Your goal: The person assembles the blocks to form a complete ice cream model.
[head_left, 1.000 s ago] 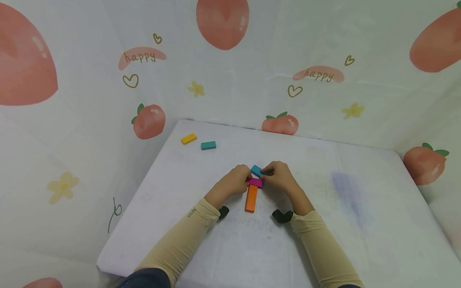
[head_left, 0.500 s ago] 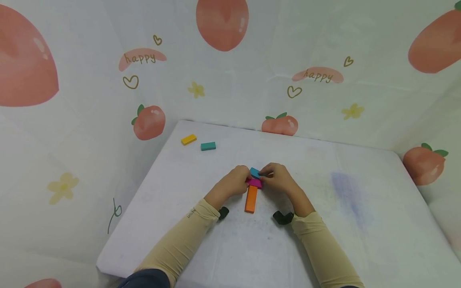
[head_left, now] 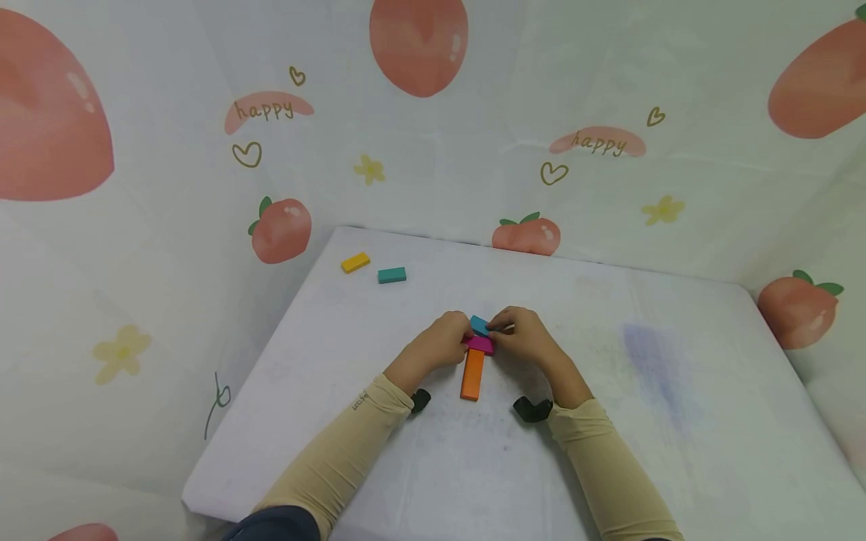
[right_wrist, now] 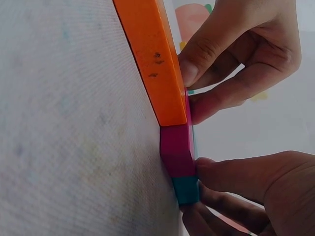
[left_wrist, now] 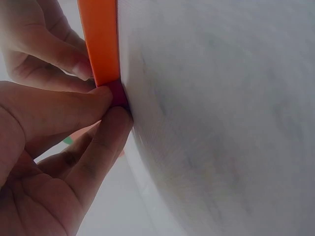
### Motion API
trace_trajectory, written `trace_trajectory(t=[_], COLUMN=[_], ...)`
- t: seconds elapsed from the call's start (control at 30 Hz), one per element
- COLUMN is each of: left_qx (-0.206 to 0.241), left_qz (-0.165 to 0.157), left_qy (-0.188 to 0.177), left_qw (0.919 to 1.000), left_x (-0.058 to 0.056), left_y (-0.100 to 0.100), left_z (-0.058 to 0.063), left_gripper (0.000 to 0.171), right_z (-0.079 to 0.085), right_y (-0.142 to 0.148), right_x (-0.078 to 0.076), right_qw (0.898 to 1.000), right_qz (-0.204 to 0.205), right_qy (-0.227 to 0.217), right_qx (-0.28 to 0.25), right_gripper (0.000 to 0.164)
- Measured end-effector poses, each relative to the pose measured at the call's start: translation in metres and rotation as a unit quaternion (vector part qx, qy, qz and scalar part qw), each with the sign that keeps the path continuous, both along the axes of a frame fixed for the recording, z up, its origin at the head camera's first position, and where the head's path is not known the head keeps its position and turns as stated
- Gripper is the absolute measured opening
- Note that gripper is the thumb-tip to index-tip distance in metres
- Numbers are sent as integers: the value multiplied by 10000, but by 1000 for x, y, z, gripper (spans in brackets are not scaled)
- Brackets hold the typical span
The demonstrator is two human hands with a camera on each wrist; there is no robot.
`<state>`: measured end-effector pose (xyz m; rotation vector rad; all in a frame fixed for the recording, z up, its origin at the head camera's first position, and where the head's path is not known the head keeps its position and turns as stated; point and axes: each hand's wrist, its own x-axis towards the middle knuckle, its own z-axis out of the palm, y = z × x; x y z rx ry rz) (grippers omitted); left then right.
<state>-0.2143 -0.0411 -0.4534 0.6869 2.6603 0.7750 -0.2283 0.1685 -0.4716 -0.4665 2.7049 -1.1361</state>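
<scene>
An orange rectangular block (head_left: 472, 376) lies lengthwise on the white table, its far end against a magenta block (head_left: 480, 345) with slanted sides. My left hand (head_left: 443, 338) pinches the left end of the magenta block between thumb and fingers. Just beyond that piece is a blue block (head_left: 479, 324), tilted in the head view, which my right hand (head_left: 524, 330) holds by its right end. In the right wrist view the teal-looking end of this blue block (right_wrist: 187, 190) sits right against the magenta block (right_wrist: 177, 150). Fingers cover parts of both pieces.
A yellow block (head_left: 355, 262) and a green block (head_left: 392, 275) lie at the table's far left. Behind the table (head_left: 575, 466) hangs a white cloth (head_left: 460, 165) printed with peaches. Dark wrist-worn devices (head_left: 532, 409) sit below both hands.
My right hand has brought the blue block slightly left and nearer to the magenta block. The left hand and the orange block have stayed in place.
</scene>
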Motion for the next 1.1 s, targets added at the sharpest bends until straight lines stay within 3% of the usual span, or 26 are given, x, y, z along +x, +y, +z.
trace_trajectory(t=[0.53,1.1], left_qx=[-41,-495], left_qz=[-73,10], left_qy=[302,529], left_qw=[9995,9974], left_x=[1,3], left_y=[0,4], left_z=[-1,1], left_gripper=[14,9], right_z=[-2,0], right_y=[1,-1], right_x=[0,-2], right_qw=[10000,9999], right_qz=[46,125], right_qy=[34,62], right_qx=[-70,57], right_gripper=[16,16])
